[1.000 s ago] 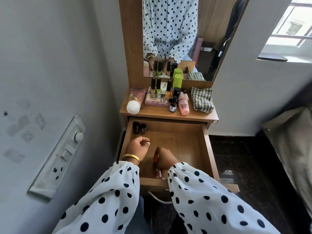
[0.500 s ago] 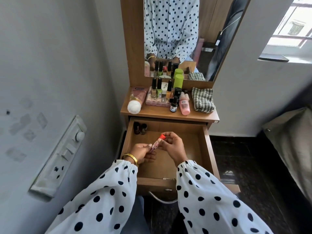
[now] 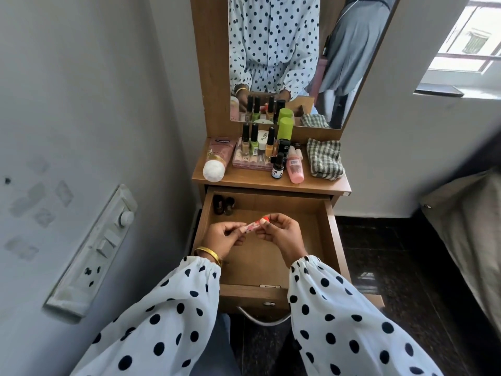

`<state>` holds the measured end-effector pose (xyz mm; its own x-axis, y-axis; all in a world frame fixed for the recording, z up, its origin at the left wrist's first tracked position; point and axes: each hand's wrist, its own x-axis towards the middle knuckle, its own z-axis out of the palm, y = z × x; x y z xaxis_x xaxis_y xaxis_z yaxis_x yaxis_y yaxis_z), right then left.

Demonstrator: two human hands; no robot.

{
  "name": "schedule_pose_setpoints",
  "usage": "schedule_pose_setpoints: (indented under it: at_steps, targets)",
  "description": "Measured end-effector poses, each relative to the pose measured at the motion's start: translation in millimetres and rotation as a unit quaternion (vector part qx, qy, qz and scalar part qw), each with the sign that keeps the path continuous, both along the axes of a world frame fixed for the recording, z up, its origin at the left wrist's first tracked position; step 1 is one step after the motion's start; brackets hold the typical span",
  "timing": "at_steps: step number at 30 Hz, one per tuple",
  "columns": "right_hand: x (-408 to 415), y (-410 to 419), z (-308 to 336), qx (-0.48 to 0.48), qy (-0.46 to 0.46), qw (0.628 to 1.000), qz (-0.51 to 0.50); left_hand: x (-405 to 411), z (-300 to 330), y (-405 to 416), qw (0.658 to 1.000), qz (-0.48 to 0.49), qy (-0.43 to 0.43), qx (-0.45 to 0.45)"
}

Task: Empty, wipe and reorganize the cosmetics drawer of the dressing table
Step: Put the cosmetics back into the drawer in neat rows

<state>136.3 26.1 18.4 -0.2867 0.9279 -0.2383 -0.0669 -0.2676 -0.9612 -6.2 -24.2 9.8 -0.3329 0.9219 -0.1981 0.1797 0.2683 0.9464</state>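
A narrow wooden dressing table (image 3: 271,183) stands against a grey wall, its mirror above and its top crowded with nail polish bottles (image 3: 254,142), a pink tube (image 3: 218,158) and a folded checked cloth (image 3: 324,158). Below that top, the open drawer (image 3: 332,240) shows bare wood, with two dark bottles (image 3: 223,204) in its far left corner. Above the drawer, my left hand (image 3: 223,237) and right hand (image 3: 282,232) pinch the ends of a small red-capped tube (image 3: 256,223).

Matt wood-grain drawer (image 3: 332,229), curved metal handle (image 3: 260,320), woven checked cloth (image 3: 324,158), glossy dark floor (image 3: 393,267).
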Motion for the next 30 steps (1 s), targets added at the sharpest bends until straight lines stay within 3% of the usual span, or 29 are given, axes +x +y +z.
schedule_pose_setpoints:
  at_steps: [2, 6, 14, 22, 30]
  targets:
    - [-0.5, -0.6, 3.0, -0.019, 0.043, 0.999, -0.006, 0.0, 1.9, 1.0, 1.000, 0.017, -0.022, 0.015]
    - [-1.6, -2.3, 10.5, -0.043, 0.109, 0.993, -0.013, 1.5, 8.9, 1.3, 0.981, 0.043, -0.188, 0.012]
    - [4.3, 26.9, 40.0, 0.093, -0.065, 0.993, -0.046, 9.3, 26.4, 16.1, 0.956, 0.099, -0.275, 0.037]
    - [19.1, 99.3, 87.0, 0.256, -0.242, 0.927, -0.129, 8.1, 50.2, 50.6, 0.972, 0.094, -0.201, 0.073]
    - [8.0, 136.3, 106.5, 0.370, -0.404, 0.836, 0.020, 10.3, 72.5, 82.3, 0.986, 0.089, -0.072, 0.119]
